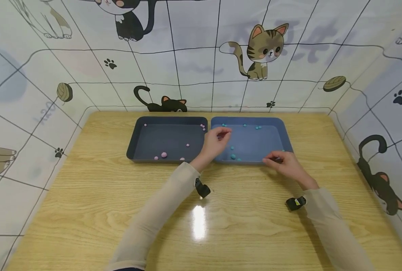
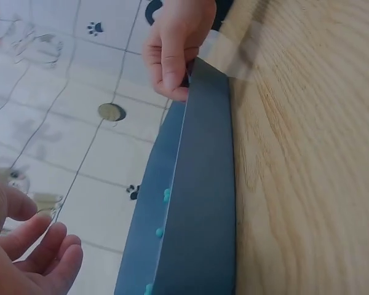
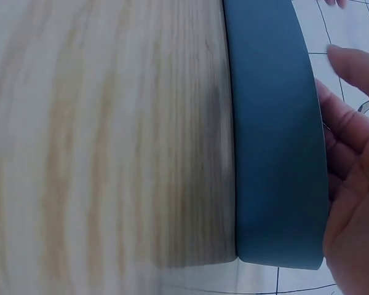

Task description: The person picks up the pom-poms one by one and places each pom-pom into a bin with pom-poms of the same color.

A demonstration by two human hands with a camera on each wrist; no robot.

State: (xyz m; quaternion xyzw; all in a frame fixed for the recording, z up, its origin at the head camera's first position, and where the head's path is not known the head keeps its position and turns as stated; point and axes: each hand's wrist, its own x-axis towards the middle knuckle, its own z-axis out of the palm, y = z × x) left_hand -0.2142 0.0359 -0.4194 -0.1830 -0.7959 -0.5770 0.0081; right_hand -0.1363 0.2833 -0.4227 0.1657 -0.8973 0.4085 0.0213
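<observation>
In the head view my left hand [image 1: 215,144] hovers over the left end of the blue tray [image 1: 251,140], thumb and forefinger close together. The left wrist view shows those fingertips [image 2: 43,222] nearly meeting; whether a tiny thing is between them cannot be made out. My right hand [image 1: 286,165] is at the tray's front right corner. From the right wrist, its thumb [image 3: 357,70] stands apart from the forefinger, with the other fingers partly hidden by the tray wall [image 3: 273,135]. Small teal balls [image 1: 233,156] lie scattered in the blue tray.
A dark grey tray [image 1: 168,137] sits directly left of the blue one, holding several small pink balls [image 1: 164,154]. Both trays stand at the back of the wooden table [image 1: 241,222], near a cat-patterned cloth [image 1: 194,64]. Each wrist wears a small black camera [image 1: 202,189].
</observation>
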